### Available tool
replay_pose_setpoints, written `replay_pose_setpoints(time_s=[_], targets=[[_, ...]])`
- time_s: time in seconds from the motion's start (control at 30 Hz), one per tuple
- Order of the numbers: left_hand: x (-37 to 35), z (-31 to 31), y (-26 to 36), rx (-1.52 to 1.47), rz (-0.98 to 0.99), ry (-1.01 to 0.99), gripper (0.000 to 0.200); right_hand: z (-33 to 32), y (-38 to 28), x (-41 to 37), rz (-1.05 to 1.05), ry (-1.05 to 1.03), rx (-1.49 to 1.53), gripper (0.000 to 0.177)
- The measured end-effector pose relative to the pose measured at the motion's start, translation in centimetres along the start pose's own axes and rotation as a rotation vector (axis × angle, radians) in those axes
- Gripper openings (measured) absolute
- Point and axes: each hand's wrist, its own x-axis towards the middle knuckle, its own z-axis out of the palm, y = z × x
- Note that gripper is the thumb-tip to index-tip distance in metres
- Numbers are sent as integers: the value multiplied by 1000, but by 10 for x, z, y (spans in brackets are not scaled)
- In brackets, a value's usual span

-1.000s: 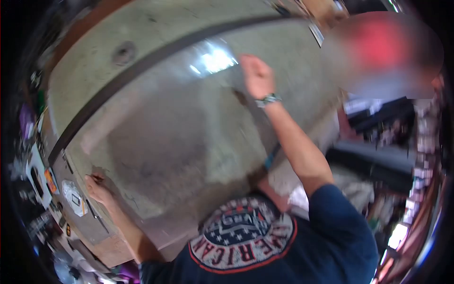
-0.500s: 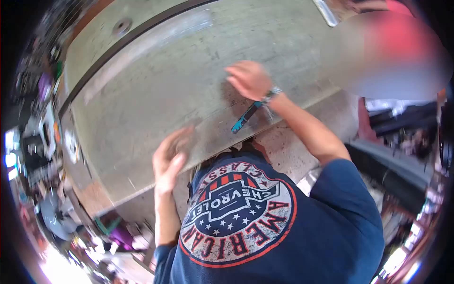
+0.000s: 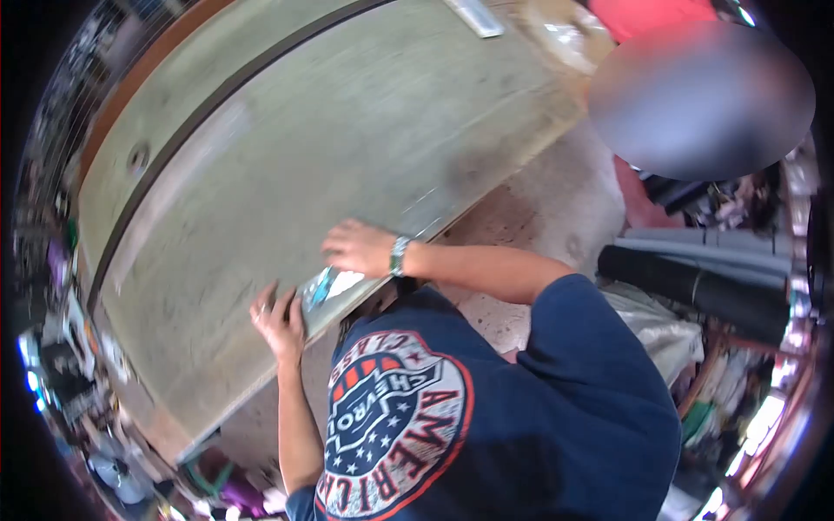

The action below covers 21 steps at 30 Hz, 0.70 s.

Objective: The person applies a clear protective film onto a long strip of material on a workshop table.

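Observation:
My left hand (image 3: 278, 323) is at the near edge of a wide table (image 3: 217, 230), fingers spread and nothing visible in them. Just to its right lies a narrow teal and dark object (image 3: 321, 286), possibly a cutter, its kind blurred. My right hand (image 3: 358, 247), with a metal watch (image 3: 399, 255) on the wrist, rests palm down close above that object's far end. Its fingers stretch left over the tabletop and partly hide the object. Beside the teal object, under the right wrist, shows a bright white patch (image 3: 346, 282).
A dark strip (image 3: 178, 156) runs across the table's far side. A pale flat bar (image 3: 475, 16) lies at the far edge. At right, a person in a red top (image 3: 647, 13) is near dark rolls (image 3: 695, 291). Clutter (image 3: 113, 473) fills the lower left.
The view has turned and shifted. My right hand has come left and nearer the table's front edge, close to my left hand. The teal object now shows between both hands.

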Motion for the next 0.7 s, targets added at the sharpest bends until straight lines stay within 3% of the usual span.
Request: replay_pose_setpoints(time_s=[0.17,0.27,0.37,0.43,0.53,0.7], targets=[[-1,3,14,-38,21,75,12,3,4,0,45,-101,-35,22],[-1,3,7,-29,28,87,13,0,19,19,107,-176,165,19],[-8,-5,-3,-50,42,63,13,-23,53,37,199,-58,303,17],[-24,-17,-5,-66,-61,60,12,-35,80,46,323,-36,348,15],[-57,-40,-20,-285,-314,29,12,-50,94,62,518,-166,372,15],[-100,-96,-49,-394,-485,-8,7,-11,114,91,514,-148,202,13]])
